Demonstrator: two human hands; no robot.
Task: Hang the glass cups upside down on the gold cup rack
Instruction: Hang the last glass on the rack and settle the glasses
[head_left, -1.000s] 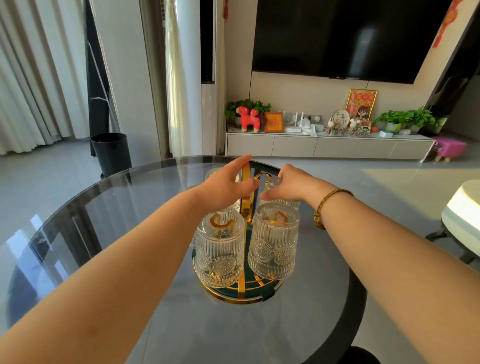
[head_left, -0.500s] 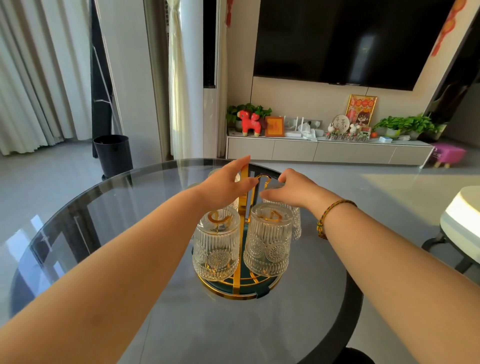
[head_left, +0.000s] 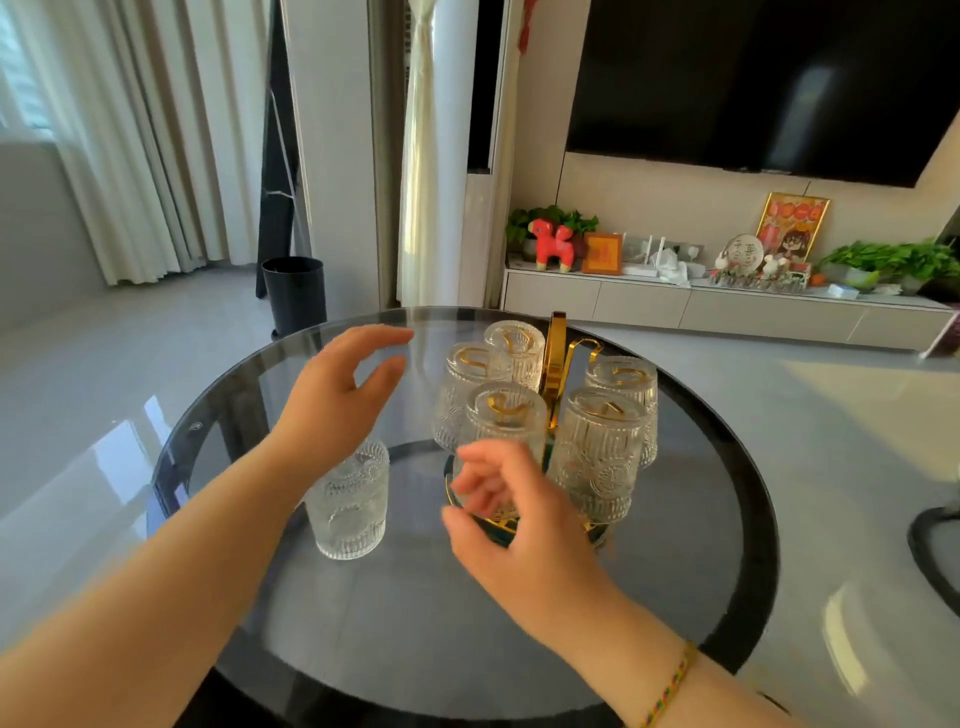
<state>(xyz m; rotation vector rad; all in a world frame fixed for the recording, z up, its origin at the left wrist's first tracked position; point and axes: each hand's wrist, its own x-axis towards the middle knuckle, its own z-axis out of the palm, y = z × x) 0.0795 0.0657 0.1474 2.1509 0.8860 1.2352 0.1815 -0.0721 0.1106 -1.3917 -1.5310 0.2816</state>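
Note:
The gold cup rack (head_left: 557, 358) stands on the round glass table (head_left: 701, 571), right of centre. Several ribbed glass cups hang upside down on its arms, among them the front right cup (head_left: 597, 457) and the far right cup (head_left: 623, 379). One more glass cup (head_left: 350, 504) stands apart on the table to the left of the rack, partly behind my left forearm. My left hand (head_left: 337, 389) hovers open above that cup, left of the rack. My right hand (head_left: 519, 525) is open in front of the rack's base, hiding the lower part of the front left cup (head_left: 506, 415).
The table's dark rim curves close on the near and right sides. A black bin (head_left: 295, 293) stands on the floor beyond the table at left. A TV cabinet (head_left: 727, 312) with plants and ornaments runs along the back wall. A dark chair edge (head_left: 935, 545) shows at far right.
Both hands have come away from the top of the rack: the left moved left, the right drew back toward me. The view shifted, so a loose cup at left now shows.

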